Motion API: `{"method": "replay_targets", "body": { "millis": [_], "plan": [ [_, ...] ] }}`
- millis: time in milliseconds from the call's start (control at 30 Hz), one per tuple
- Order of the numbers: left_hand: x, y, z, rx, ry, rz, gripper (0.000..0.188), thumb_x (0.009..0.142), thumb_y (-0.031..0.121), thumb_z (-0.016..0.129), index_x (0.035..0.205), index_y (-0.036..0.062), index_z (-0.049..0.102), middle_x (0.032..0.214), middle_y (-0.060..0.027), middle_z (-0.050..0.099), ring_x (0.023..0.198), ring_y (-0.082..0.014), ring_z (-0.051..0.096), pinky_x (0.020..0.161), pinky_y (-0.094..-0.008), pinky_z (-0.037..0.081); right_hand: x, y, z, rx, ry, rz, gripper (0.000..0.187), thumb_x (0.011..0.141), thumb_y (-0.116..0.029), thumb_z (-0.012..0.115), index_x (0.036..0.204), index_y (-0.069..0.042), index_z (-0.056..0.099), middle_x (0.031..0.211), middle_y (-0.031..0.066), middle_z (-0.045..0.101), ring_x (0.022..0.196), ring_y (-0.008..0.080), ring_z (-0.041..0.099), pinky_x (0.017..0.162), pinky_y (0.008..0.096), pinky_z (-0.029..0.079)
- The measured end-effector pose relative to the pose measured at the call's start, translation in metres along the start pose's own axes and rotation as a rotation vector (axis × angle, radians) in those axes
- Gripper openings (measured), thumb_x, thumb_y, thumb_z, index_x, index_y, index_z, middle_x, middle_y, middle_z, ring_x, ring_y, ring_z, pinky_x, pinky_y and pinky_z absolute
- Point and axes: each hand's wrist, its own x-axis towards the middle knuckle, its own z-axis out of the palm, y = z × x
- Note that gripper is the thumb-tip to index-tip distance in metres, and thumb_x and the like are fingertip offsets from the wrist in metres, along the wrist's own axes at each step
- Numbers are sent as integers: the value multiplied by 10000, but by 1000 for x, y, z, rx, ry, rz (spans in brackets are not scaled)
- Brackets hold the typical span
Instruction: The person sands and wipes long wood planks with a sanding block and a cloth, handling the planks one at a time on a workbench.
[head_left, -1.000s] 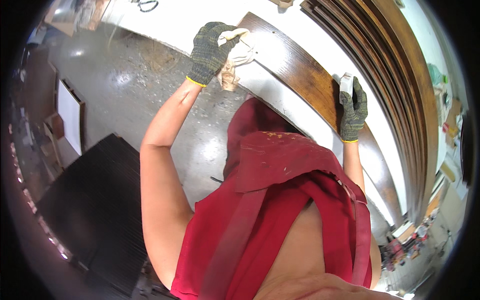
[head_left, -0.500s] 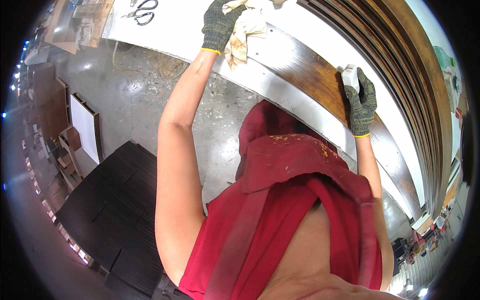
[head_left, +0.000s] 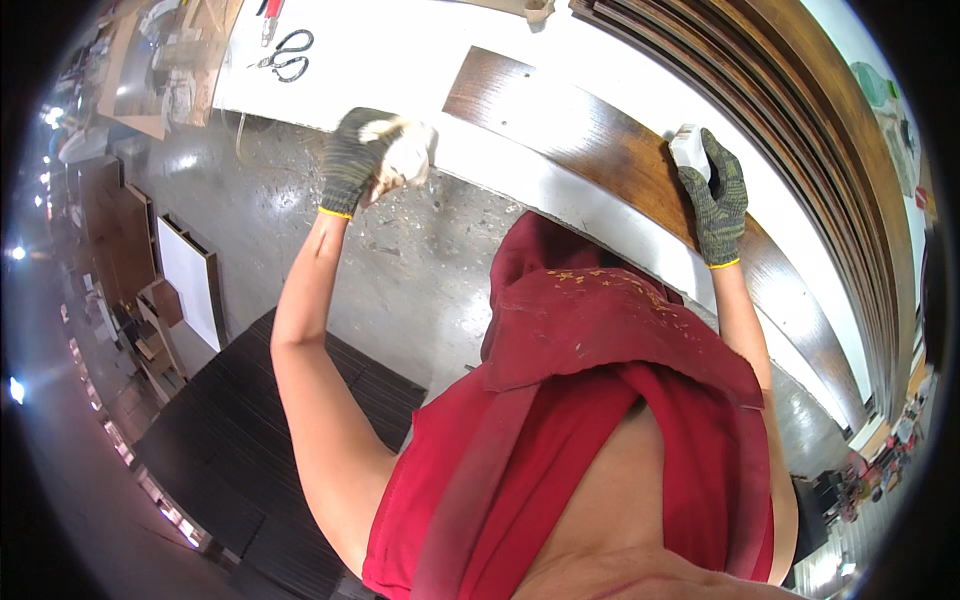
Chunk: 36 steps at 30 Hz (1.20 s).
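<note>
A dark brown wooden board (head_left: 590, 140) with a glossy grain lies along the white tabletop (head_left: 370, 60). My left hand (head_left: 358, 160), in a grey-green knit glove, is closed on a stained cream rag (head_left: 405, 158), off the board's left end and over the table's near edge. In a matching glove, my right hand (head_left: 720, 205) grips a small white block (head_left: 688, 150) above the right half of the board. The block's exact kind is not clear.
Several dark boards (head_left: 800, 130) are stacked along the far right side. Black-handled scissors (head_left: 290, 58) and a red-handled tool (head_left: 270, 20) lie at the table's far left. A black slatted stack (head_left: 230, 450) stands on the floor at left, near white-faced panels (head_left: 190, 280).
My left hand has swung left and nearer with the rag, leaving the board's left end uncovered. My right hand keeps the white block at nearly the same spot.
</note>
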Motion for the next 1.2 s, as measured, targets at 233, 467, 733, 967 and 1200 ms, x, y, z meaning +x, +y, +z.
{"method": "replay_targets", "body": {
  "millis": [233, 467, 733, 967, 1200],
  "plan": [
    [12, 38, 82, -38, 206, 426, 416, 858, 159, 748, 1250, 82, 633, 1290, -95, 608, 1177, -228, 586, 1024, -316, 463, 1, -1, 1, 63, 7, 21, 532, 833, -244, 778, 1304, -69, 603, 1165, 133, 635, 1054, 257, 616, 927, 371, 498],
    [63, 55, 82, -49, 155, 387, 345, 887, 198, 668, 1219, 105, 664, 1244, -79, 656, 1129, -225, 626, 973, -316, 493, 2, 0, -2, 58, -19, -3, 536, 820, -235, 786, 1298, -71, 608, 1170, 140, 642, 1060, 275, 617, 940, 380, 490],
    [32, 36, 80, 47, 182, 438, 391, 878, 123, 708, 1261, 80, 642, 1243, -91, 664, 1133, -179, 630, 968, -290, 499, 2, 1, -1, 10, -22, -7, 543, 823, -261, 784, 1301, -78, 604, 1181, 133, 641, 1072, 271, 616, 943, 383, 497],
    [27, 45, 64, 13, 48, 283, 377, 902, 142, 682, 1273, 101, 637, 1264, -72, 658, 1161, -187, 623, 990, -308, 500, 2, 0, -2, 13, -13, -17, 528, 825, -267, 781, 1290, -83, 612, 1179, 127, 643, 1059, 272, 619, 927, 386, 499],
    [61, 44, 82, -41, 152, 325, 383, 878, 201, 723, 1236, 84, 657, 1206, -73, 687, 1059, -172, 663, 908, -281, 524, 2, 1, 0, 12, 16, -40, 527, 817, -248, 787, 1285, -76, 617, 1175, 127, 647, 1040, 260, 624, 910, 373, 507]
  ]
}}
